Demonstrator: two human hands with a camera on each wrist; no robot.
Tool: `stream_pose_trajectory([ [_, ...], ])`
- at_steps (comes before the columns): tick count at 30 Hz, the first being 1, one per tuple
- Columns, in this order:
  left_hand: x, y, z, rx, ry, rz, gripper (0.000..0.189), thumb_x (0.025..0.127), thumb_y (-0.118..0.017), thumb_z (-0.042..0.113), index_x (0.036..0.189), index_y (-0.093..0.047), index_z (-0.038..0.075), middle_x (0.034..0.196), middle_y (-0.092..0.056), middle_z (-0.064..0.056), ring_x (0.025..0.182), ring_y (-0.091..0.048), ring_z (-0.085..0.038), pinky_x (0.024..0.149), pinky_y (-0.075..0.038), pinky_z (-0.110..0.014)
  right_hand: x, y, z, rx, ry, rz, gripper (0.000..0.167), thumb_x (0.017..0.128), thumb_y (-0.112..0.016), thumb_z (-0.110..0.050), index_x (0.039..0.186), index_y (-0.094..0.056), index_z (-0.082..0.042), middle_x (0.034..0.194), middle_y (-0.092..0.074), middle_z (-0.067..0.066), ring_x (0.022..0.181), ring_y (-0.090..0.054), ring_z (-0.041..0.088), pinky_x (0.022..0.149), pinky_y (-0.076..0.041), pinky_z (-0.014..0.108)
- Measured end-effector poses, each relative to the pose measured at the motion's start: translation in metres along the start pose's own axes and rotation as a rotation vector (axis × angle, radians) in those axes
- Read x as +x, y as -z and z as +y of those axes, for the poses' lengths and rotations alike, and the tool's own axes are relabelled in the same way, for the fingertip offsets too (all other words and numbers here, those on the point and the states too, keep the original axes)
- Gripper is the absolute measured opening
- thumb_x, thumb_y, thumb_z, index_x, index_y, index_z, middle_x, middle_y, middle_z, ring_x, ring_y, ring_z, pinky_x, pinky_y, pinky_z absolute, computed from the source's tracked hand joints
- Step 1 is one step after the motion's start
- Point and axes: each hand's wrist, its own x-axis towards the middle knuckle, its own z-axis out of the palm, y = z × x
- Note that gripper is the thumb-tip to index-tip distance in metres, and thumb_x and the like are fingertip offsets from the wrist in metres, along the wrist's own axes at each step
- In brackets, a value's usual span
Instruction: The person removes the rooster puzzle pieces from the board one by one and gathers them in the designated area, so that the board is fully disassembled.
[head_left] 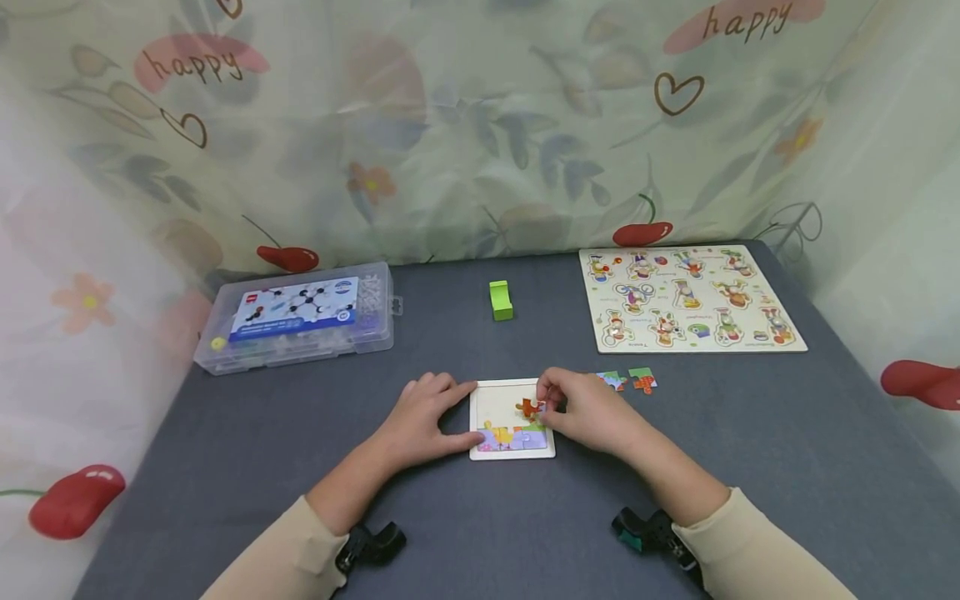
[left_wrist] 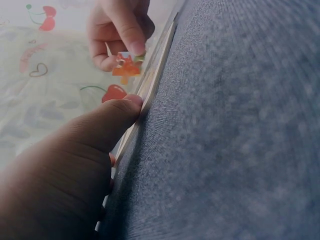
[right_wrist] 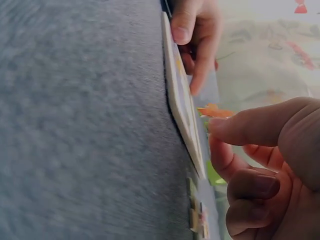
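Note:
A small white puzzle tray [head_left: 513, 456] lies on the table with joined purple, yellow and green pieces [head_left: 517, 438] along its lower part. My left hand [head_left: 423, 421] grips the tray at its left side, thumb near the bottom and index finger at the upper corner. Between thumb and index finger, my right hand [head_left: 588, 408] pinches an orange-red puzzle piece [head_left: 528, 408] over the tray's right part. The same piece [left_wrist: 126, 69] appears raised off the tray in the left wrist view. Beyond the right hand lie loose puzzle pieces [head_left: 642, 381], partly hidden by it.
A clear plastic case [head_left: 375, 329] with a molecule-picture label stands at the back left. Behind the tray sits a green block [head_left: 501, 301]. A large picture board [head_left: 705, 325] lies at the back right. A printed curtain [head_left: 465, 167] hangs along the table's far edge.

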Motion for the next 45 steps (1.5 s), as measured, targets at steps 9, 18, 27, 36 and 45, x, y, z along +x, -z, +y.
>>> stream_pose_trajectory([
  [9, 0.0, -0.001, -0.001, 0.001, -0.009, -0.01, 0.076, 0.088, -0.07, 0.064, 0.146, -0.06, 0.017, 0.101, -0.05, 0.004, 0.087, -0.039, -0.013, 0.076, -0.031, -0.033, -0.006, 0.032, -0.002, 0.228, -0.077, 0.002, 0.02, 0.09, -0.079, -0.01, 0.103, -0.064, -0.01, 0.088, -0.062, 0.003, 0.065, -0.052, 0.018, 0.058, -0.044, 0.032],
  [18, -0.002, 0.0, -0.001, -0.01, -0.009, -0.002, 0.076, 0.088, -0.071, 0.063, 0.147, -0.059, 0.017, 0.101, -0.05, 0.004, 0.086, -0.039, -0.013, 0.077, -0.031, -0.034, -0.015, 0.067, 0.001, 0.409, -0.074, -0.018, 0.027, 0.095, -0.074, -0.013, 0.113, -0.059, 0.0, 0.094, -0.06, 0.013, 0.064, -0.054, 0.021, 0.059, -0.047, 0.029],
  [27, -0.002, 0.001, 0.0, -0.02, -0.004, -0.01, 0.076, 0.088, -0.071, 0.062, 0.148, -0.058, 0.017, 0.102, -0.05, 0.005, 0.086, -0.038, -0.013, 0.077, -0.031, -0.034, -0.022, 0.092, 0.01, 0.484, -0.032, 0.016, 0.028, 0.097, -0.069, -0.006, 0.118, -0.055, 0.005, 0.091, -0.064, 0.018, 0.058, -0.05, 0.012, 0.054, -0.041, 0.03],
  [36, -0.002, -0.001, -0.001, -0.016, -0.004, -0.001, 0.076, 0.088, -0.071, 0.062, 0.147, -0.059, 0.017, 0.102, -0.051, 0.005, 0.086, -0.039, -0.013, 0.076, -0.031, -0.034, -0.031, 0.111, 0.022, 0.496, -0.045, 0.022, 0.031, 0.1, -0.064, -0.006, 0.126, -0.055, 0.006, 0.094, -0.072, 0.01, 0.086, -0.067, 0.017, 0.077, -0.05, 0.029],
  [45, -0.001, -0.001, -0.001, -0.016, -0.015, 0.002, 0.076, 0.088, -0.071, 0.062, 0.147, -0.059, 0.017, 0.101, -0.05, 0.004, 0.086, -0.039, -0.013, 0.076, -0.031, -0.034, -0.04, 0.13, 0.039, 0.433, -0.049, 0.027, 0.034, 0.096, -0.069, -0.004, 0.127, -0.057, 0.006, 0.093, -0.073, 0.006, 0.083, -0.067, 0.014, 0.072, -0.049, 0.026],
])
